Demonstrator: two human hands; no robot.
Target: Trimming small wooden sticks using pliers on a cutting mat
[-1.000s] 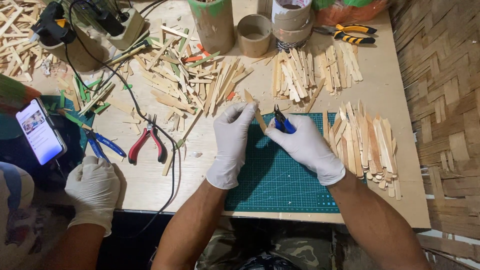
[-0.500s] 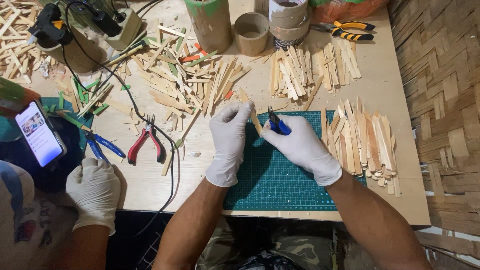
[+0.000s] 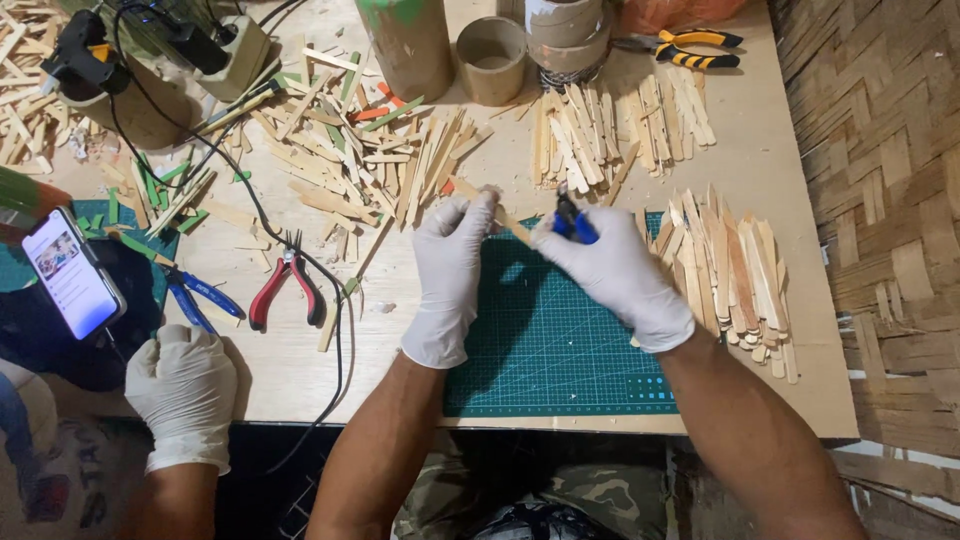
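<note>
My left hand [image 3: 452, 270], in a white glove, pinches one end of a thin wooden stick [image 3: 512, 226] above the green cutting mat [image 3: 560, 350]. My right hand [image 3: 615, 275], also gloved, grips blue-handled cutters [image 3: 570, 218] whose tip meets the stick's other end. A stack of trimmed wooden sticks [image 3: 735, 270] lies just right of my right hand, partly on the mat. A loose heap of wooden sticks [image 3: 370, 165] is spread behind my left hand.
Another person's gloved hand [image 3: 183, 390] rests at the table's front left edge near a phone [image 3: 72, 285]. Red pliers [image 3: 287, 290], blue pliers [image 3: 200, 300], a black cable, cardboard tubes [image 3: 490, 58], tape rolls, yellow pliers [image 3: 690, 48] and a glue gun [image 3: 80, 60] lie about.
Both my hands have shifted slightly up and away from me over the mat, still holding the stick and cutters. The other person's hand has stayed by the table edge.
</note>
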